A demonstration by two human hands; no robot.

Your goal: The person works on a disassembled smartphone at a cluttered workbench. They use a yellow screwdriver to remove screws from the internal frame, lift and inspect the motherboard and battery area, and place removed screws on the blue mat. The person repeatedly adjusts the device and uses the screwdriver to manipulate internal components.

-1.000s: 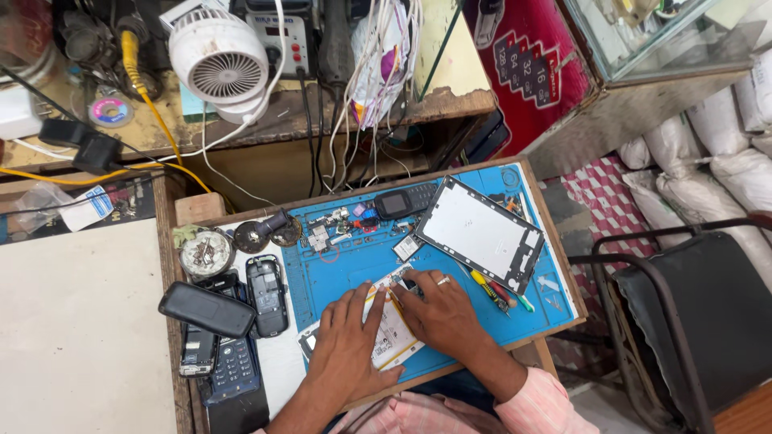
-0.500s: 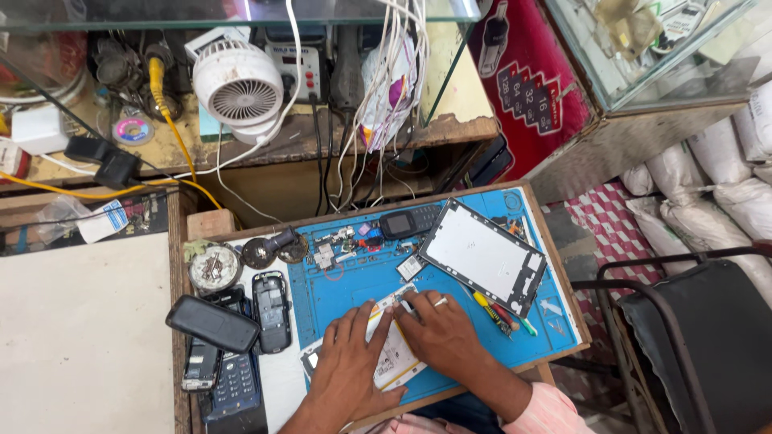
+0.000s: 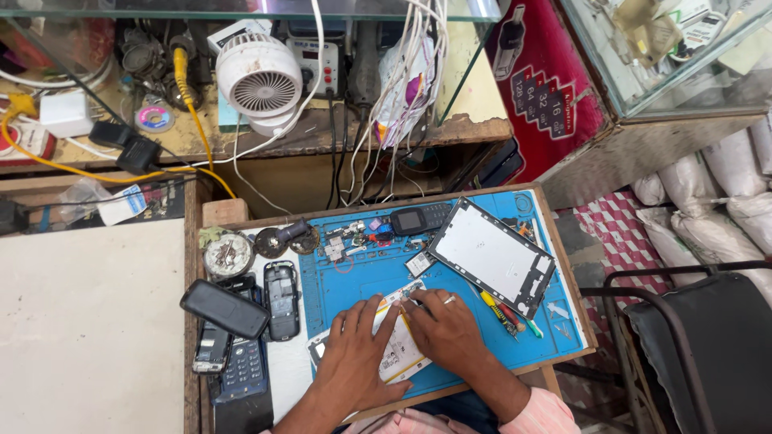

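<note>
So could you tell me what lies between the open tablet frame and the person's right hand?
Screwdrivers lie on the blue mat between the tablet frame and right hand, head view.

My left hand (image 3: 354, 354) and right hand (image 3: 446, 329) cover most of the opened device (image 3: 398, 354); I cannot resolve the small parts (image 3: 346, 239) on the blue mat (image 3: 450, 289).

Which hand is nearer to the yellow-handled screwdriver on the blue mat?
Right. The right hand lies just beside the screwdriver; the left hand is farther away, beyond the right hand.
</note>
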